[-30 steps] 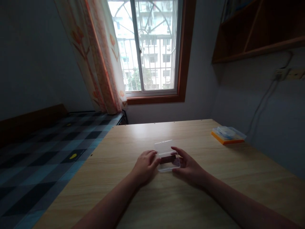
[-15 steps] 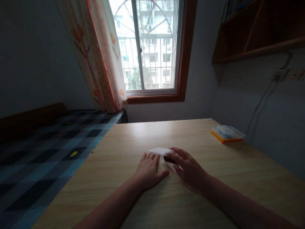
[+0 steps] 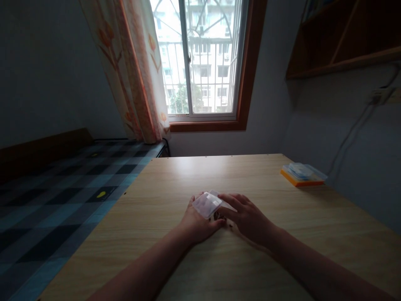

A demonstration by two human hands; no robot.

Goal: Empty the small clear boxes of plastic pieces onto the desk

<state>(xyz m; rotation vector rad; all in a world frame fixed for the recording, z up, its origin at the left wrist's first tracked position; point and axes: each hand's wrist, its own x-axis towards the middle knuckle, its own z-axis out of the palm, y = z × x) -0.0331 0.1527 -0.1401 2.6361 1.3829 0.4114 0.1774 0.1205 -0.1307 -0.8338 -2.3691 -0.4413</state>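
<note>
A brown-trimmed sliding window (image 3: 213,58) lights the pale wood-grain table (image 3: 169,177), with a tulip-patterned curtain (image 3: 131,71) and a checked bed (image 3: 72,192) on the left and a wooden shelf (image 3: 347,60) on the dim right-hand wall (image 3: 316,113).

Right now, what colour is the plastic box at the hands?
Clear and colourless, with whitish glare; the plastic box shows best in the head view.

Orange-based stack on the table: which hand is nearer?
Right. The right hand is short of the orange-based stack and to its left; the left hand is farther left.
</note>
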